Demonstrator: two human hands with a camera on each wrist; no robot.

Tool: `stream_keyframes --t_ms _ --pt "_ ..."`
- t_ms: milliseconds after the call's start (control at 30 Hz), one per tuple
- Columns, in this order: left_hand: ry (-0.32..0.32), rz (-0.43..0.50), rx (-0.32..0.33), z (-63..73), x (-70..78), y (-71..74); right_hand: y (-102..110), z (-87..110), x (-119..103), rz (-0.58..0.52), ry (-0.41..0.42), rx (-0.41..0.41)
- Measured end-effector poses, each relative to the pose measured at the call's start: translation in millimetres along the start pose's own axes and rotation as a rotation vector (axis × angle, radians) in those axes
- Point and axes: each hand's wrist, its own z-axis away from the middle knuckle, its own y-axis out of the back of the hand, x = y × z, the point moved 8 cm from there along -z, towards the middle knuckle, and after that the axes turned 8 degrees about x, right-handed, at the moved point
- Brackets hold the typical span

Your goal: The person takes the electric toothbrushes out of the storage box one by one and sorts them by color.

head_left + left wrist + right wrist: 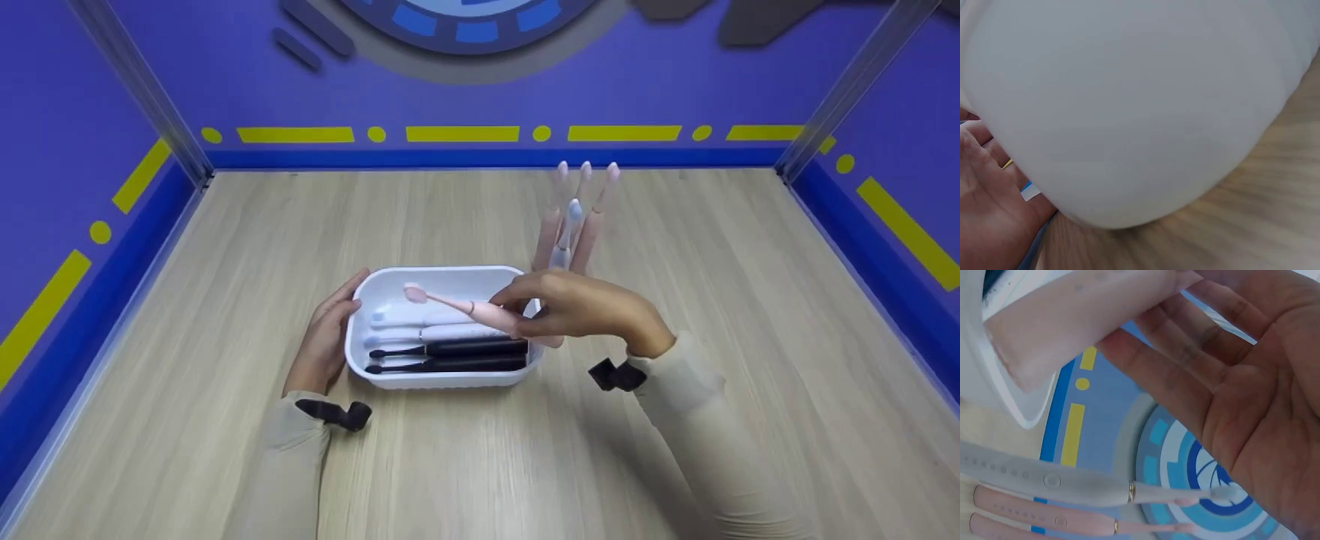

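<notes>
Pale pink electric toothbrush (493, 318), pinched between the fingers of my right hand (581, 304), is above a rounded white plastic tray (444, 382); my left hand (327, 339), fingers apart, touches its end. Inside lie two white toothbrushes (459, 332) and two black toothbrushes (469, 349); beyond stand three pink toothbrushes (587, 244) and one white-handled toothbrush (560, 259), partly hidden by my right hand.

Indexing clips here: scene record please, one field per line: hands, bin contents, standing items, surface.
left hand: holds left end of white bin
right hand: holds pink toothbrush over bin, head leftward
in bin: two white toothbrushes, two black toothbrushes visible
standing: upright white toothbrush, upright pink toothbrushes, beyond right hand
surface: wood-grain table
</notes>
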Motion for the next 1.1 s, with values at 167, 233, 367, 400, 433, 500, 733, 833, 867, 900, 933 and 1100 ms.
stream_keyframes --t_ms 167,233,367,400,433,500,733,833,867,900,933,1100 --pt "-0.001 -0.008 0.009 0.4 0.0 0.5 15 12.8 4 -0.083 -0.005 0.062" --pt "0.004 -0.005 0.017 0.8 -0.4 0.6 20 17.8 7 -0.111 -0.028 0.086" --pt "0.009 -0.001 0.021 1.1 -0.4 0.5 29 27.1 13 -0.147 -0.064 0.137" --pt "0.006 -0.002 0.022 1.1 0.0 0.4 31 29.1 15 -0.154 -0.066 0.152" --pt "0.004 -0.001 0.023 1.0 0.2 0.4 32 31.0 16 -0.159 -0.066 0.167" --pt "0.001 -0.004 0.024 0.7 0.2 0.5 35 34.5 19 -0.169 -0.066 0.196" --pt "0.012 0.007 0.02 1.1 -0.4 0.7 47 48.4 32 -0.237 -0.033 0.331" --pt "0.013 0.022 0.017 1.0 -0.4 0.4 55 53.8 36 -0.265 0.004 0.412" --pt "0.013 0.025 0.016 0.9 -0.4 0.4 57 55.7 38 -0.272 0.009 0.439" --pt "0.012 0.026 0.015 0.8 -0.2 0.1 59 57.5 40 -0.286 0.008 0.464" --pt "0.011 0.03 0.015 0.7 -0.2 0.0 61 59.2 43 -0.302 0.003 0.485" --pt "0.012 0.029 0.021 0.3 -0.3 0.0 67 65.5 57 -0.329 -0.047 0.568"
